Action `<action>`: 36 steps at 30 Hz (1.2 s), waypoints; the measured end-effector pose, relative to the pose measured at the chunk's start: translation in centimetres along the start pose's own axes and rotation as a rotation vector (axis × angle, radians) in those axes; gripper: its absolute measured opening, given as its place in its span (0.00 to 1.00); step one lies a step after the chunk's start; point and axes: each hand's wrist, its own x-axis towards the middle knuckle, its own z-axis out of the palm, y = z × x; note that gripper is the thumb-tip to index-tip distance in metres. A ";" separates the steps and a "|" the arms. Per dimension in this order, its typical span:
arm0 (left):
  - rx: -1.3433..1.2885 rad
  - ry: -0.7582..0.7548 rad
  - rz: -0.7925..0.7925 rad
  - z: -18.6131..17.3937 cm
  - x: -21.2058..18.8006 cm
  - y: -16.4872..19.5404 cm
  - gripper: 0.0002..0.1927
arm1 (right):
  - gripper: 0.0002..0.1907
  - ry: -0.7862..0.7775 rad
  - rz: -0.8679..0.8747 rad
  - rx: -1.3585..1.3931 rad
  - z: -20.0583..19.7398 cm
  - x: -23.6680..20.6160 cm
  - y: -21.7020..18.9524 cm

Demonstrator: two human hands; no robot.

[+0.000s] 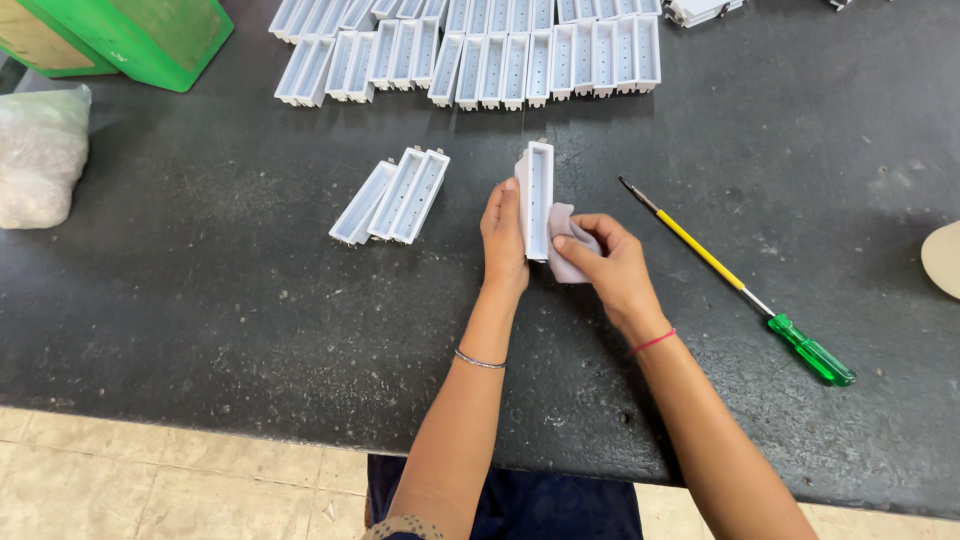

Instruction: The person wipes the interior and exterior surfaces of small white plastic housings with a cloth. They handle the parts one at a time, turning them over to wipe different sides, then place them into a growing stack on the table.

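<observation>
My left hand point(503, 240) grips a white rectangular plastic housing point(537, 195) by its left side, holding it on the dark tabletop point(220, 280) with its open channel facing up. My right hand point(610, 265) pinches a small pale grey cloth point(566, 250) and presses it against the housing's right side near its lower end. Three more white housings point(392, 195) lie side by side just left of my hands.
A long screwdriver with a yellow shaft and green handle point(745, 290) lies to the right. Several white housings point(480, 50) stand in rows at the back. A green box point(130, 35) and a clear plastic bag point(40, 155) sit far left.
</observation>
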 end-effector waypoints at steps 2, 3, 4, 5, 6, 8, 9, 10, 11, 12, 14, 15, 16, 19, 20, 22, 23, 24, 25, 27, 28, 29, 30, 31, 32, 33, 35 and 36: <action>-0.004 -0.007 -0.001 0.0 -0.1 0.0 0.16 | 0.16 -0.030 0.042 -0.025 0.1 -0.2 0.0; 0.009 0.004 0.002 0.0 -0.1 -0.1 0.16 | 0.15 -0.047 0.064 -0.029 0.1 -0.2 -0.1; 0.022 0.015 0.005 0.0 -0.1 -0.1 0.16 | 0.15 -0.065 0.088 -0.034 0.1 -0.2 -0.1; 0.035 0.027 0.007 0.0 -0.2 -0.2 0.16 | 0.14 -0.066 0.098 -0.046 0.1 -0.3 -0.1; 0.056 0.030 0.016 0.0 -0.2 -0.3 0.16 | 0.13 -0.067 0.109 -0.057 0.0 -0.3 0.0; 0.099 0.036 0.035 0.0 -0.2 -0.5 0.17 | 0.12 -0.072 0.132 -0.058 0.0 -0.2 0.2; 0.108 0.034 0.042 0.0 -0.2 -0.6 0.17 | 0.12 -0.075 0.144 -0.046 -0.1 -0.1 0.3; 0.116 0.032 0.049 0.0 -0.2 -0.7 0.17 | 0.12 -0.079 0.156 -0.035 -0.1 0.0 0.4; 0.124 0.030 0.055 0.0 -0.2 -0.8 0.17 | 0.12 -0.066 0.161 -0.031 -0.1 0.1 0.7; 0.135 0.015 0.050 0.0 -0.1 -0.9 0.17 | 0.11 -0.053 0.166 -0.027 -0.1 0.3 0.9; 0.154 -0.016 0.042 0.0 -0.2 -1.0 0.17 | 0.11 -0.026 0.147 0.018 -0.3 0.7 1.2; 0.177 -0.028 0.048 0.1 -0.3 -1.1 0.17 | 0.11 -0.014 0.123 0.059 -0.5 1.0 1.3; 0.199 -0.039 0.054 0.3 -0.4 -1.2 0.17 | 0.11 -0.003 0.099 0.100 -0.6 1.2 1.3; 0.242 -0.042 0.053 0.5 -0.7 -1.1 0.17 | 0.11 -0.018 0.124 0.138 -1.2 1.2 1.4; 0.254 -0.045 0.054 0.5 -0.5 -0.9 0.17 | 0.11 -0.046 0.141 0.111 -1.2 1.0 1.4; 0.150 0.015 -0.024 0.1 -0.2 -0.2 0.17 | 0.11 -0.109 0.177 0.053 -1.1 0.4 1.4; 0.101 0.041 -0.058 -0.1 0.2 0.1 0.17 | 0.11 -0.118 0.176 0.064 -0.8 0.3 1.4; 0.088 0.030 -0.040 -0.1 0.3 0.2 0.17 | 0.12 -0.128 0.180 0.073 -0.6 0.3 1.5; 0.077 0.023 -0.023 -0.1 0.3 0.2 0.18 | 0.12 -0.140 0.189 0.084 -0.3 0.2 1.5; 0.094 0.008 0.005 -0.1 0.1 0.0 0.18 | 0.13 -0.098 0.222 0.171 -0.5 0.6 1.2; 0.119 -0.004 0.018 0.2 0.0 -0.3 0.18 | 0.13 -0.074 0.233 0.212 -0.7 0.9 1.0; 0.142 -0.012 0.025 0.3 -0.3 -0.6 0.18 | 0.13 -0.081 0.241 0.224 -0.9 0.9 0.9; 0.131 -0.017 0.011 0.3 -0.4 -0.7 0.19 | 0.13 -0.086 0.251 0.238 -1.0 0.8 1.0; 0.123 -0.026 0.002 0.2 -0.4 -0.7 0.19 | 0.13 -0.092 0.256 0.255 -1.1 0.7 1.0; 0.118 -0.038 -0.003 0.1 -0.3 -0.6 0.19 | 0.13 -0.110 0.251 0.225 -1.1 0.7 1.1; 0.098 -0.026 -0.021 0.0 -0.2 -0.4 0.19 | 0.13 -0.129 0.250 0.195 -1.1 0.5 1.2; 0.056 0.000 -0.054 -0.2 0.0 -0.1 0.18 | 0.12 -0.146 0.242 0.182 -1.0 0.7 1.4; 0.082 0.000 -0.043 -0.1 0.0 -0.1 0.18 | 0.12 -0.144 0.241 0.199 -1.0 0.8 1.4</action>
